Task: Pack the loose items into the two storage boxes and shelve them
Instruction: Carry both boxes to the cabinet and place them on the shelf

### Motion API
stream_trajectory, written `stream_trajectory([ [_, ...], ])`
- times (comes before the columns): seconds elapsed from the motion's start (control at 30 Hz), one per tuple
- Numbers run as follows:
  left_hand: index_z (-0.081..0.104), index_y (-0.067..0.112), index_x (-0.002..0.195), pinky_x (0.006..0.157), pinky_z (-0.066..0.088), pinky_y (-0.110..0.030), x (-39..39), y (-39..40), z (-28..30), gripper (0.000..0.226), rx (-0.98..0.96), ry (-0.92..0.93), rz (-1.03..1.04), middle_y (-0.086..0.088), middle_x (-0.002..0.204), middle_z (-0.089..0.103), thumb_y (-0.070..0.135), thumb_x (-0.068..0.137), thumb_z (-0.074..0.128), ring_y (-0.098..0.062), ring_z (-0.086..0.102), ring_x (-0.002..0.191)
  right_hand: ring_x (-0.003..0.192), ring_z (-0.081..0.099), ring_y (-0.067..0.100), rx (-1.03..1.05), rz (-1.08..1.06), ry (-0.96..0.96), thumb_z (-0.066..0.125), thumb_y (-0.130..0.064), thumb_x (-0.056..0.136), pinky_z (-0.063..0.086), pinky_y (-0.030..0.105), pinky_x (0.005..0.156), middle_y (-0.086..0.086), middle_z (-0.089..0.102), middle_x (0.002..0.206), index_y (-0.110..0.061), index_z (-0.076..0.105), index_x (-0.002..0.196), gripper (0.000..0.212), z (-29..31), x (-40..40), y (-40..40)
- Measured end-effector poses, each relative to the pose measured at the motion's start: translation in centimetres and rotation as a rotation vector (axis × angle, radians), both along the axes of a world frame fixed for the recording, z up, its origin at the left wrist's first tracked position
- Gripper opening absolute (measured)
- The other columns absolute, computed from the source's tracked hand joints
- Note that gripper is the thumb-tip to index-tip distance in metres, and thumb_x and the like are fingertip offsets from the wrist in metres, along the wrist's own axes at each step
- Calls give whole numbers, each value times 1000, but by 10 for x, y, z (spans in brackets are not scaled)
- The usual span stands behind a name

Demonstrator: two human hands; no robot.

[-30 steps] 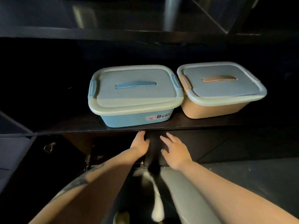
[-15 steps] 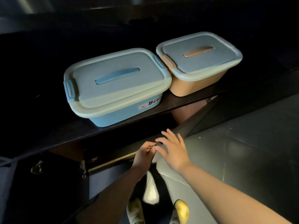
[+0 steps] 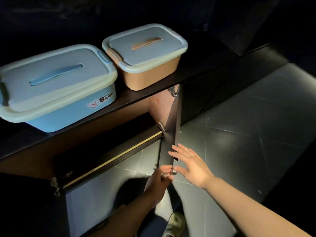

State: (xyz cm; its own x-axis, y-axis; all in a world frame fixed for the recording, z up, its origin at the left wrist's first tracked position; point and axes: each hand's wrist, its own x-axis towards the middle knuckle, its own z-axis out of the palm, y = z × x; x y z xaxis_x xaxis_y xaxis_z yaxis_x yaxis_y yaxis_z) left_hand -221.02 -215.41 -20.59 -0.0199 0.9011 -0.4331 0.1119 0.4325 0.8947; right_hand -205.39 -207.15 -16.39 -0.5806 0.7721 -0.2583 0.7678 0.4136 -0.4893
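Note:
Two lidded storage boxes stand side by side on a dark shelf point(image 3: 138, 98). The blue box point(image 3: 68, 115) with a bear sticker is on the left, the orange box point(image 3: 150, 74) on the right, and both lids are on. Below the shelf a dark cabinet door point(image 3: 171, 130) stands swung out, seen almost edge-on. My left hand point(image 3: 159, 179) curls its fingers round the door's lower free edge, next to a small metal fitting. My right hand point(image 3: 189, 162) lies flat with spread fingers against the door's outer face.
The cupboard opening point(image 3: 102, 144) under the shelf is dark, with a brass strip along its lower edge. A second dark door point(image 3: 30, 207) hangs open at the lower left on metal hinges. Grey floor tiles point(image 3: 248, 125) spread to the right. A shoe point(image 3: 176, 223) shows below.
The view swung left and down, so the boxes shifted up and left. The right cabinet door has swung further out. Both hands moved onto it, the left now gripping its edge.

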Motion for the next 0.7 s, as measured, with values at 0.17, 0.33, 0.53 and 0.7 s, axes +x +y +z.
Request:
stream_trajectory([
  [0.17, 42, 29, 130, 106, 35, -19, 74, 13, 7, 55, -10, -91, -296, 12, 133, 48, -7, 88, 47, -3, 45, 126, 142, 27, 6, -65, -117, -103, 49, -39, 97, 28, 27, 114, -29, 1, 156, -47, 13, 149, 64, 9, 75, 1],
  [0.33, 23, 4, 147, 119, 17, -34, 128, 51, 24, 64, 23, -80, -568, -8, 153, 25, -7, 88, 46, -18, 25, 142, 133, 44, 17, -31, -336, -170, 42, -27, 101, 41, 33, 103, -16, 25, 157, -40, 26, 148, 52, 18, 124, 15],
  [0.53, 40, 22, 141, 102, 27, -15, 138, 75, 30, 48, 38, 221, -363, 3, 146, 41, 10, 95, 47, -11, 39, 132, 139, 28, 25, -41, -461, -372, 41, -26, 100, 42, 39, 100, -8, 8, 161, -34, 13, 153, 60, 21, 164, 43],
  [0.7, 45, 18, 137, 98, 27, -12, 97, 74, 43, 46, 42, 258, -173, 0, 142, 45, 4, 93, 48, -14, 42, 131, 148, -4, 27, -161, -528, -380, 44, -39, 98, 23, 42, 114, -8, -9, 161, -31, 5, 154, 68, 24, 183, 65],
])
